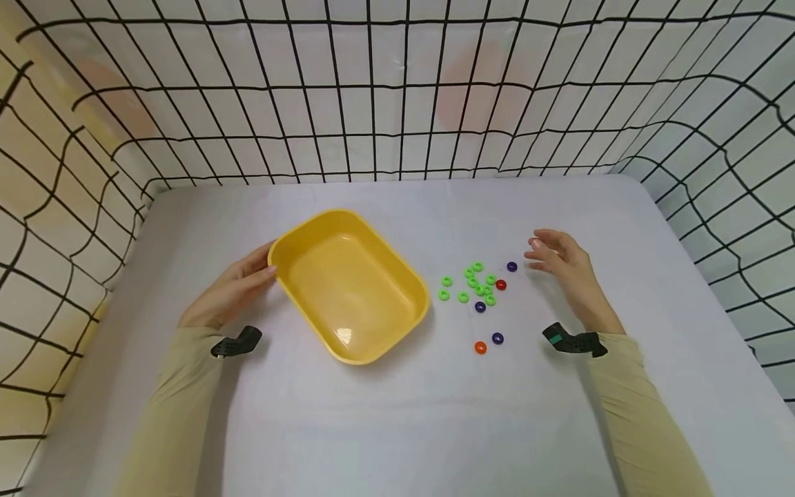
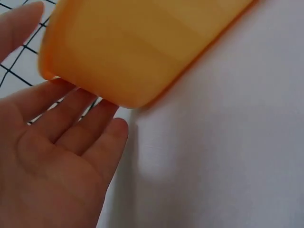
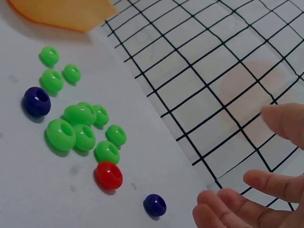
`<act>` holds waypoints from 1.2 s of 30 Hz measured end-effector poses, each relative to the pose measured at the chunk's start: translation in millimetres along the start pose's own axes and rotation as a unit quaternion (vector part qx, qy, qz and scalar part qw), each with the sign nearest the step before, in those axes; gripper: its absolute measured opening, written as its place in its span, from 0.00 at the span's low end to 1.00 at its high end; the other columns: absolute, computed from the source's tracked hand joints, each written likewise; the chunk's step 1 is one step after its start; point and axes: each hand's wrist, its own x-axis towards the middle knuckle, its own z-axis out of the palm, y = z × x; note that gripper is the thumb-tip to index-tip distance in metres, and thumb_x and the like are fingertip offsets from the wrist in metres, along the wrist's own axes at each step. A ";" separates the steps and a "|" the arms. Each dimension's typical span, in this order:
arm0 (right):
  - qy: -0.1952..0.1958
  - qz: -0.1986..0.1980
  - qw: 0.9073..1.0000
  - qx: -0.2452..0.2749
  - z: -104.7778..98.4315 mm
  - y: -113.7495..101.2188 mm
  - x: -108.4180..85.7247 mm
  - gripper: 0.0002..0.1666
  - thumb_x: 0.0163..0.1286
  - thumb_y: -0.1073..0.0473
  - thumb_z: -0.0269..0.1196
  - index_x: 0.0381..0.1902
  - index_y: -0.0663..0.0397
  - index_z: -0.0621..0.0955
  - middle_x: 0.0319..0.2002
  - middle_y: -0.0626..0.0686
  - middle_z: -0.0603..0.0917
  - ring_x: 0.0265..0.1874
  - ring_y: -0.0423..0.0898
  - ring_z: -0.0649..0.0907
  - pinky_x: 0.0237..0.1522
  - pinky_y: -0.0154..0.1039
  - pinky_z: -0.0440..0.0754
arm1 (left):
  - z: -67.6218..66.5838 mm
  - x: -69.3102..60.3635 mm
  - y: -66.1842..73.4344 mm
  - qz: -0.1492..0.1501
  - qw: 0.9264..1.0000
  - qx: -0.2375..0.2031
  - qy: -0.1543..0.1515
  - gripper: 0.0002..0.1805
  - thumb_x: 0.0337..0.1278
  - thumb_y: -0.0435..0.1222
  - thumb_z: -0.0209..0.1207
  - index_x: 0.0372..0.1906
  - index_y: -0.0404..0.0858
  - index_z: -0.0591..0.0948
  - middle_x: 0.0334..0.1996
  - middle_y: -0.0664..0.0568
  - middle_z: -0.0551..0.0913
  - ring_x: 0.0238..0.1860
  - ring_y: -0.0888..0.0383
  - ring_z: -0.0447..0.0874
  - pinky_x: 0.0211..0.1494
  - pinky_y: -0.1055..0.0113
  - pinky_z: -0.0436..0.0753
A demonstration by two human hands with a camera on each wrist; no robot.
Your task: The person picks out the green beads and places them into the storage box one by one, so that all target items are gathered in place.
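A white surface (image 1: pixel 397 428) is spreading before a black grid (image 1: pixel 373 88). The yellow tray (image 1: pixel 348 293) is lying left of centre, its long axis running from far left to near right. The left hand (image 1: pixel 230 290) is touching its left corner with extended fingers, though blur is hiding the exact contact. The right hand (image 1: pixel 570 276), fingers loosely parted, is holding nothing beside scattered coloured beads (image 3: pixel 78 115).

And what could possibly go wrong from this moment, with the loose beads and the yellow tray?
The left hand touches the yellow tray; pushing it to the right might scatter the nearest green beads. The right hand is close to a dark blue bead, so a careless sweep could knock that bead away, and its rounded shape may let it roll.
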 end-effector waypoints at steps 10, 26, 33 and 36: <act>-0.012 -0.032 0.999 -0.027 23.2 -0.4 11.8 0.26 0.68 0.58 0.67 0.58 0.68 0.75 0.41 0.46 0.81 0.34 0.38 0.82 0.38 0.26 0.83 | -3.3 -3.7 -13.7 0.025 0.998 -0.058 0.007 0.35 0.77 0.35 0.46 0.79 0.34 0.45 0.78 0.41 0.48 0.69 0.66 0.63 0.71 0.77 0.66; -0.119 -0.048 0.972 -0.199 47.3 -0.7 13.8 0.18 0.54 0.59 0.77 0.42 0.59 0.85 0.27 0.52 0.80 0.26 0.44 0.76 0.27 0.28 0.74 | 1.0 3.5 -20.8 0.026 0.998 -0.060 0.019 0.35 0.77 0.36 0.46 0.79 0.35 0.46 0.76 0.42 0.53 0.67 0.64 0.64 0.70 0.78 0.67; -0.126 -0.038 0.964 -0.231 46.3 -1.6 12.6 0.17 0.54 0.58 0.77 0.40 0.60 0.87 0.25 0.50 0.79 0.24 0.42 0.75 0.27 0.28 0.72 | 3.1 7.8 -21.7 0.021 0.998 -0.058 0.010 0.35 0.77 0.36 0.46 0.79 0.37 0.46 0.78 0.43 0.49 0.74 0.57 0.56 0.76 0.69 0.60; -0.130 -0.038 0.962 -0.237 46.5 -0.4 12.7 0.16 0.54 0.58 0.76 0.40 0.59 0.87 0.24 0.49 0.79 0.24 0.42 0.74 0.27 0.28 0.70 | 3.3 7.4 -21.3 0.019 0.998 -0.057 0.010 0.34 0.77 0.35 0.46 0.79 0.37 0.46 0.79 0.43 0.49 0.76 0.53 0.52 0.79 0.65 0.56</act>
